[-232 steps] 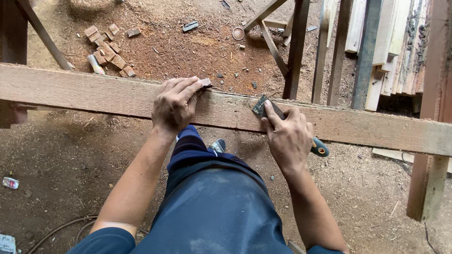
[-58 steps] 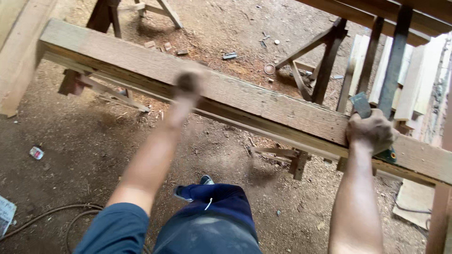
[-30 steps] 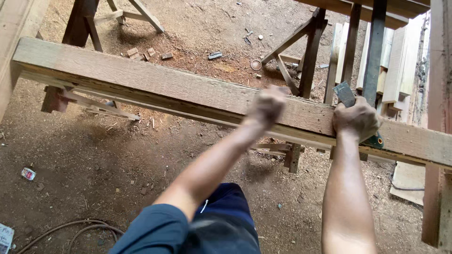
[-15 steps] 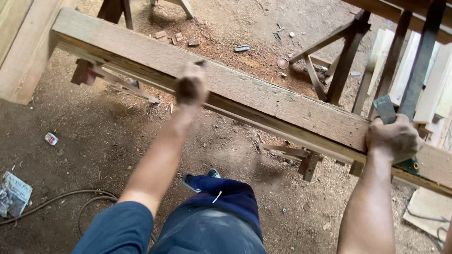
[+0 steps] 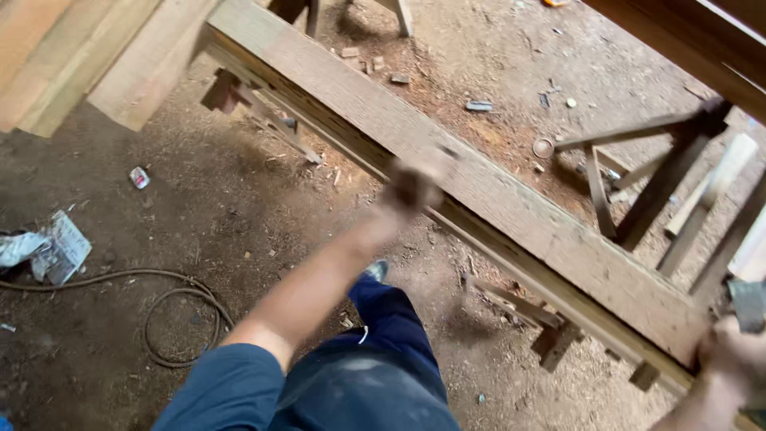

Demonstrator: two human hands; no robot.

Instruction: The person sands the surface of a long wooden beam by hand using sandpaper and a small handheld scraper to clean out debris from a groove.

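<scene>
A long rough wooden beam (image 5: 511,199) lies across trestles, running from upper left to lower right. My left hand (image 5: 411,185) is blurred with motion at the beam's near edge, about its middle, fingers curled; nothing shows clearly in it. My right hand (image 5: 730,363) rests on the beam at the lower right corner, closed around a small grey metal tool (image 5: 748,303) whose end sticks up above the fingers. My blue trouser legs (image 5: 375,367) fill the bottom centre.
Wooden trestle legs (image 5: 630,183) stand behind the beam at right, and another trestle (image 5: 247,100) under its left end. Stacked planks (image 5: 80,56) lie upper left. A black cable (image 5: 159,311), crumpled paper (image 5: 48,247) and wood scraps litter the sawdust floor.
The view has swung to the right along the beam. My left hand has slid along the beam's near edge, still blurred. My right hand has kept its grip on the tool.
</scene>
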